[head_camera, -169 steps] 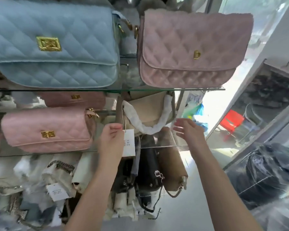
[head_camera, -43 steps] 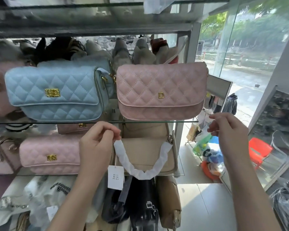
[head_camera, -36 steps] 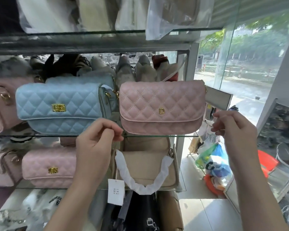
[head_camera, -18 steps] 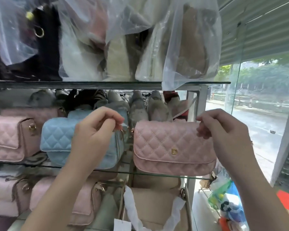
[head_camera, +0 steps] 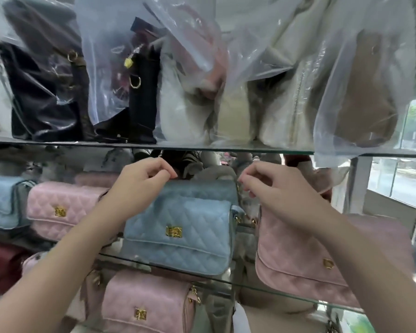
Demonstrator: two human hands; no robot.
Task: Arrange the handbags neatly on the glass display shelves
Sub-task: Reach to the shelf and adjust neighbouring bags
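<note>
A blue quilted handbag (head_camera: 185,231) with a gold clasp stands on the middle glass shelf (head_camera: 274,290), with a second blue bag (head_camera: 202,191) right behind it. A pink quilted handbag (head_camera: 296,258) stands to its right, partly hidden by my right forearm. My left hand (head_camera: 142,188) is raised at the blue bags' top left, fingers curled with thumb and forefinger together, and I see nothing between them. My right hand (head_camera: 276,191) hovers at their top right, fingers curled, holding nothing I can see.
The upper glass shelf (head_camera: 226,149) carries plastic-wrapped bags: black (head_camera: 46,92), white (head_camera: 190,111), brown (head_camera: 365,104). Left on the middle shelf stand a pink bag (head_camera: 58,207) and another blue bag (head_camera: 0,200). Below are a pink bag (head_camera: 144,304) and a dark red one (head_camera: 0,265).
My view has risen from the lower shelves to the top ones. Both hands lifted, moved left and drew closer together, from beside the pink bag to the top of the blue bag.
</note>
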